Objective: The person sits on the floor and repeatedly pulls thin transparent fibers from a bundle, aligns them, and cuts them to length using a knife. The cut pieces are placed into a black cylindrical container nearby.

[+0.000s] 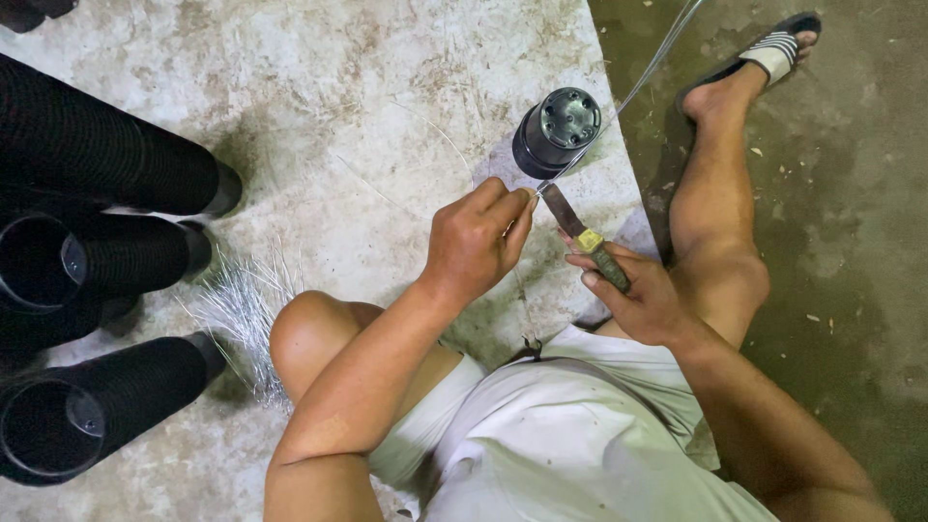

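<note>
Pale, mottled concrete slab (319, 87) covers left and centre, stained and scuffed. Right side drops to darker greenish-grey concrete floor (851, 222), scattered with small debris. Stacks of black ribbed plastic pots (106, 155) lie on their sides along the left edge. Bundle of thin silvery wires (242, 309) on the slab beside them. Flat, dim light.

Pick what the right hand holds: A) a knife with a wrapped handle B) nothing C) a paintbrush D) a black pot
A: the right hand grips a knife by its wrapped handle, blade pointing toward the black pot, while the left hand pinches a thin wire.
</note>
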